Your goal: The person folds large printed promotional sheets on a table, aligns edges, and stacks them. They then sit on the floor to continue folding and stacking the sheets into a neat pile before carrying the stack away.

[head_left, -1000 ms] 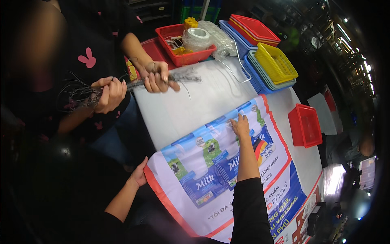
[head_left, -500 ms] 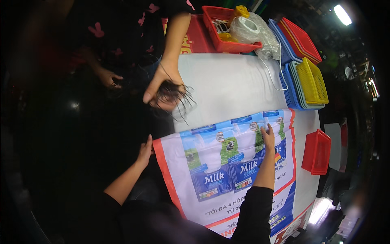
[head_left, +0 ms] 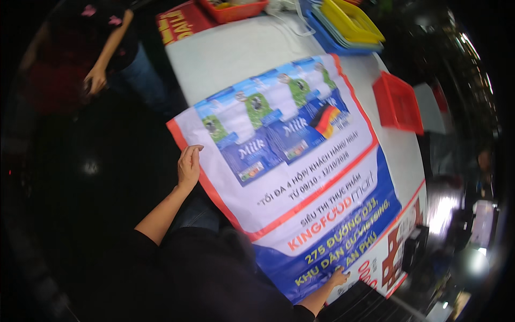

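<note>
A large printed banner (head_left: 300, 185) lies spread over the white table, with a red border, pictures of milk cartons at its far part and a blue block at its near part. My left hand (head_left: 189, 165) is closed on the banner's left edge, its fingers curled over the red border. Lower down and to the right, my right hand (head_left: 338, 277) rests at the banner's near right edge, over the blue block. Its fingers look slightly apart and hold nothing that I can see; they are a little blurred.
A red basket (head_left: 398, 104) stands at the table's right edge. Stacked yellow and blue baskets (head_left: 351, 24) and another red basket (head_left: 236, 11) are at the far end. Another printed sheet (head_left: 383, 263) lies under the banner's near right side. At far left, a person's hand (head_left: 96, 79) hangs beside the table.
My right hand has moved from the banner's far part down to its near right edge. My left hand has closed on the left edge. The other person has moved back from the table; the view has shifted.
</note>
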Tool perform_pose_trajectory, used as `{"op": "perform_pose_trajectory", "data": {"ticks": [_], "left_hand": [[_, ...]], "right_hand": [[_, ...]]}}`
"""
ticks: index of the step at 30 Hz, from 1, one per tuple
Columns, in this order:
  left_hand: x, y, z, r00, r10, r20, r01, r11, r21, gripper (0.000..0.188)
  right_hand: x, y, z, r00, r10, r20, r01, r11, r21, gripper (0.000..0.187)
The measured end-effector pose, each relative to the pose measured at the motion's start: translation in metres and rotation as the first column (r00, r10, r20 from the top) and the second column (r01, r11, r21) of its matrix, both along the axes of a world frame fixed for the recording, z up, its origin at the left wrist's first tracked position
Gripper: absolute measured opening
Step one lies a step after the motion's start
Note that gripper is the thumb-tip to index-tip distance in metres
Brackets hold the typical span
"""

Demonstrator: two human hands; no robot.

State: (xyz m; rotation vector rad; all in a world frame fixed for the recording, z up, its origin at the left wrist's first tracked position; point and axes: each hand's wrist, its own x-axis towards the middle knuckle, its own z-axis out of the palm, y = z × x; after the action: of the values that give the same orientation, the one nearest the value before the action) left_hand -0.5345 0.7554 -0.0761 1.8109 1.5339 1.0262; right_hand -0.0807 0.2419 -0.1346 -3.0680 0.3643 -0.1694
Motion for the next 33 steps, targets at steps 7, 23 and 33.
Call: {"op": "perform_pose_trajectory", "data": {"ticks": [7, 23, 33], "left_hand": [[0.139, -0.101, -0.005, 0.584, -0.733, -0.35, 0.788, 0.615, 0.026, 0.03], [0.175, -0.147, -0.069, 0.121, -0.709, -0.695, 0.873, 0.409, -0.265, 0.058], [0.178, -0.134, -0.056, 0.11, -0.737, -0.667, 0.824, 0.443, -0.354, 0.058]], "right_hand": [[-0.071, -0.097, -0.027, 0.971, 0.127, -0.204, -0.066, 0.956, 0.285, 0.074], [-0.033, -0.093, 0.015, 0.983, 0.151, -0.1, -0.133, 0.976, 0.172, 0.055], [-0.002, -0.11, -0.032, 0.967, 0.004, -0.253, 0.221, 0.472, 0.853, 0.031]]}}
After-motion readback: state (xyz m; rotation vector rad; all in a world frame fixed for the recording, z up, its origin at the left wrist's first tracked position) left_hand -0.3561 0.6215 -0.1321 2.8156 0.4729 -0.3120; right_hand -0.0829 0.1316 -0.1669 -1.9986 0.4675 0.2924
